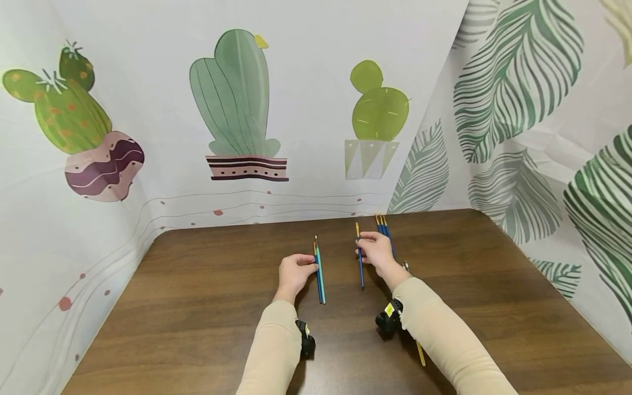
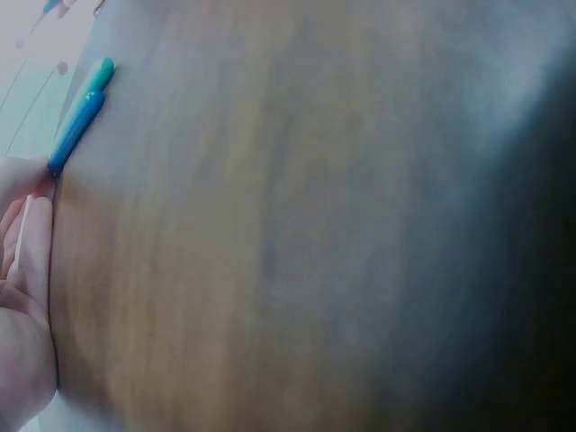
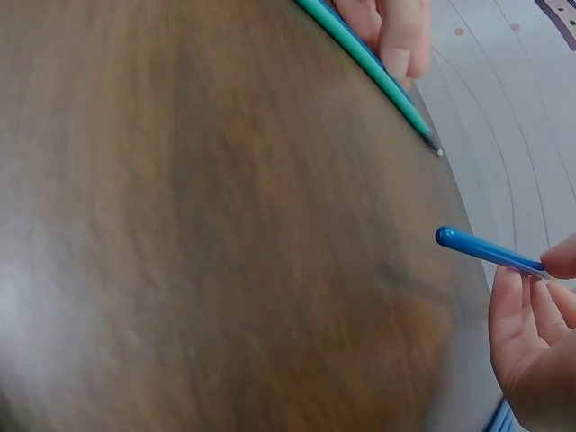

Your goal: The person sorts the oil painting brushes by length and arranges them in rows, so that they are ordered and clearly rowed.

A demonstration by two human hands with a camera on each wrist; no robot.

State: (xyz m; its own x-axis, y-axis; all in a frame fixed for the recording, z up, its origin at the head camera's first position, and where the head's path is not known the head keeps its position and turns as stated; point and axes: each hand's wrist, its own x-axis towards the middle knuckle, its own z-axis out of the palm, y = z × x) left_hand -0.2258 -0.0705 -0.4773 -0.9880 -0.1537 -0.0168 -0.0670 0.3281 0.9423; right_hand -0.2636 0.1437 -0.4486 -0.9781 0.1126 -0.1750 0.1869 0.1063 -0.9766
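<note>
My left hand (image 1: 294, 272) pinches a blue paintbrush (image 1: 319, 285) between thumb and fingers. Right alongside it lies a teal paintbrush (image 1: 321, 274), close over the table. In the left wrist view the rounded ends of the blue handle (image 2: 79, 130) and the teal handle (image 2: 107, 68) stick out past the fingers. My right hand (image 1: 377, 252) holds another blue paintbrush (image 1: 361, 269) by its upper part, bristles toward the wall. The right wrist view shows this blue handle (image 3: 481, 247) above the table, its shadow below.
Several blue paintbrushes (image 1: 384, 224) lie together at the table's back edge, partly behind the right hand. Under the right forearm, a yellow handle (image 1: 421, 354) and a brush tip (image 1: 406, 266) show. The brown table (image 1: 207, 285) meets a wall covering printed with cacti and leaves.
</note>
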